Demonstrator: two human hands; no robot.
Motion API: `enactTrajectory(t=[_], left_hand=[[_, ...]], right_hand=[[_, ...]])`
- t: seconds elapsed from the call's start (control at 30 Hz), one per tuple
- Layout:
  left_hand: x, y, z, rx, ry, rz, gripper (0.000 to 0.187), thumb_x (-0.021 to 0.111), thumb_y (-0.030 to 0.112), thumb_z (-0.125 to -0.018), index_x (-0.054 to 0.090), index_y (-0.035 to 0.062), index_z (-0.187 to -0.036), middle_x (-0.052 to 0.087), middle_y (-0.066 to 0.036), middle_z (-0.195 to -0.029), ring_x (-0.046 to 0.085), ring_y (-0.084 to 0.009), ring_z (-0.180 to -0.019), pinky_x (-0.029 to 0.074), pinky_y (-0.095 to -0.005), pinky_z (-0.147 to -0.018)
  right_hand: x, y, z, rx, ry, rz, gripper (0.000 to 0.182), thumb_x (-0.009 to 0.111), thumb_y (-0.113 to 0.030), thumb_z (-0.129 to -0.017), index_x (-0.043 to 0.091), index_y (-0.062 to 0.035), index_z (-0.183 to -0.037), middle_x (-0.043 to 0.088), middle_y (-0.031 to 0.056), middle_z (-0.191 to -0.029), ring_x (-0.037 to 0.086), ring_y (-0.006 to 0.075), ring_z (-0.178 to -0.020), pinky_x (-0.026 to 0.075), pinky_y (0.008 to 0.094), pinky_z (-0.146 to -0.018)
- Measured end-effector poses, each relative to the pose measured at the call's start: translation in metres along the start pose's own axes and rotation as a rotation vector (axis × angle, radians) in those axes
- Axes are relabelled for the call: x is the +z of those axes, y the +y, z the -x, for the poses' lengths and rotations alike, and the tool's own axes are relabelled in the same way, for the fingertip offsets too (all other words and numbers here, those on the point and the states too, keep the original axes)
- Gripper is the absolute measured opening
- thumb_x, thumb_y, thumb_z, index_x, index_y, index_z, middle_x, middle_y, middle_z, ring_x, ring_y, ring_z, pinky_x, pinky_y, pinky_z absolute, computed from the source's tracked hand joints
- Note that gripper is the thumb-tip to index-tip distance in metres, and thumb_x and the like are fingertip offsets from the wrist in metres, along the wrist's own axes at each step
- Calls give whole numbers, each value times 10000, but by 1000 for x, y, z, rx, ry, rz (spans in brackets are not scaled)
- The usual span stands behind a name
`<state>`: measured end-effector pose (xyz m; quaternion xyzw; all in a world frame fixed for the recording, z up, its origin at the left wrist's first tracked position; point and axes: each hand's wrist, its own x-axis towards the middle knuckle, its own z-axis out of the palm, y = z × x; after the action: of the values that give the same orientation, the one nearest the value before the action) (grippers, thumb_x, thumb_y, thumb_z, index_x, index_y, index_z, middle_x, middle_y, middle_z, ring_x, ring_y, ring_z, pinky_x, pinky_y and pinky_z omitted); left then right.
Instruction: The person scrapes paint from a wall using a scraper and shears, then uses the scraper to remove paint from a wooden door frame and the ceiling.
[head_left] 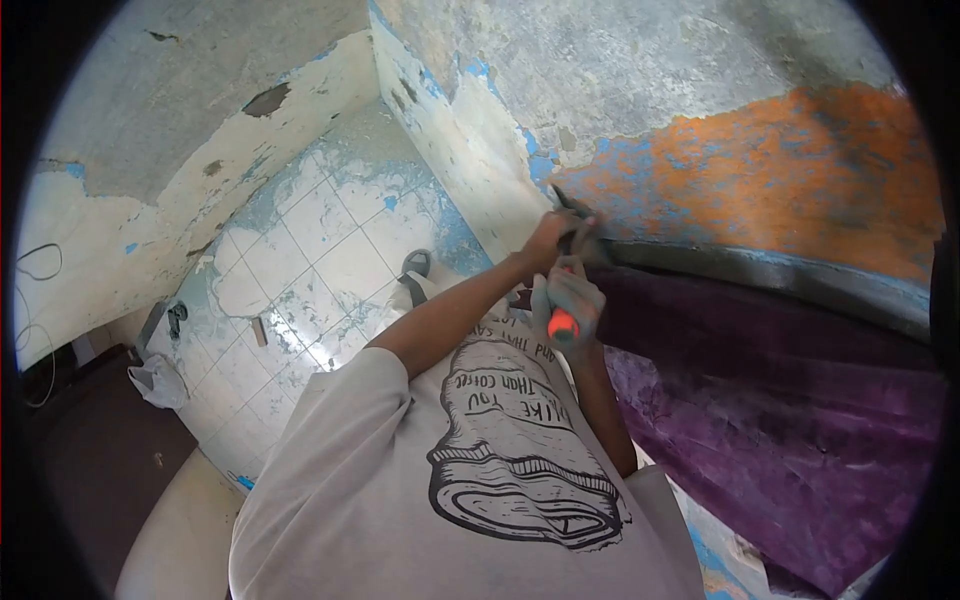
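My right hand (572, 305) is wrapped round the red-orange handle (563, 325) of a scraping tool. Farther up the same tool, my left hand (560, 235) grips its dark front part, slightly blurred. The dark tip of the scraper (558, 192) lies at the wall, where blue and orange paint (720, 180) meets the pale, flaking surface. Whether the tip presses on the wall cannot be made out.
Purple cloth (760, 430) hangs at the right below a dark ledge (780, 268). Paint flakes litter the tiled floor (330, 240). A small block (259, 332) and a white plastic bag (158, 382) lie at the left. One sandalled foot (416, 265) shows.
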<state>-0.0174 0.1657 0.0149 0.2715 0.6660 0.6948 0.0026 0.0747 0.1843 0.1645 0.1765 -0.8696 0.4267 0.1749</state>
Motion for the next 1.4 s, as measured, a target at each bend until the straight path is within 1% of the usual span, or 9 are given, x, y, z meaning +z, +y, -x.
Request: enactTrajectory(t=[0.07,0.23,0.3,0.53,0.67,0.73,0.93,1.13,1.4], left_hand=[[8,28,-9,184,142,34,320,610,83,-937,581,15,-626,542,-176,-606,525,-365,-596,462,-409,-608],[-7,15,-3,183,-29,53,152,615,52,-818,557,-25,-701,558,-191,-727,566,-361,-713,421,-422,-645],[-12,1,-2,-39,-81,-28,129,622,52,-794,558,-28,-715,574,-189,-742,567,-356,-726,422,-432,-659],[6,17,-13,8,-2,27,183,695,106,-747,564,-21,-730,609,-198,-786,581,-389,-765,451,-452,-714],[-21,-26,-4,125,-163,8,149,669,60,-776,550,7,-704,555,-180,-733,571,-394,-757,442,-463,-696],[-29,-20,-5,-57,-255,-34,167,652,51,-814,549,6,-690,551,-178,-735,570,-391,-768,440,-459,-689],[-21,-4,-19,148,-132,15,268,619,143,-915,579,-14,-702,575,-198,-754,577,-391,-765,448,-450,-699],[-47,-11,-16,48,-161,-31,310,543,158,-985,592,-19,-735,547,-151,-699,533,-314,-634,410,-417,-607],[-51,-41,-17,173,-170,-2,205,586,130,-893,619,-6,-743,537,-156,-681,536,-345,-624,406,-438,-585]], right_hand=[[-6,-17,-4,-168,53,3,386,629,159,-768,370,-45,-568,362,63,-533,384,226,-455,393,357,-577],[0,-12,-2,-97,21,-23,380,632,119,-779,362,-53,-575,350,66,-542,364,230,-467,374,369,-566],[6,2,-3,-13,-54,-58,384,629,139,-777,360,-52,-581,315,66,-544,335,238,-463,358,362,-570],[-13,-18,-17,-98,67,34,387,620,5,-876,383,-67,-579,396,46,-544,406,206,-477,355,354,-609],[11,16,-4,-47,-4,-100,325,649,85,-752,416,-59,-577,437,44,-557,471,202,-495,356,350,-588],[17,13,-9,-57,-6,-68,327,583,147,-763,372,-16,-574,428,80,-539,430,224,-436,361,319,-469],[14,-8,-25,-178,92,1,328,572,166,-749,349,-14,-588,391,82,-542,399,222,-439,339,312,-466],[39,17,-14,-93,15,59,346,664,101,-703,377,-50,-583,401,68,-550,439,225,-480,354,365,-607],[50,21,-13,-73,108,3,355,595,108,-790,348,-40,-583,398,73,-543,435,206,-471,366,332,-543]])
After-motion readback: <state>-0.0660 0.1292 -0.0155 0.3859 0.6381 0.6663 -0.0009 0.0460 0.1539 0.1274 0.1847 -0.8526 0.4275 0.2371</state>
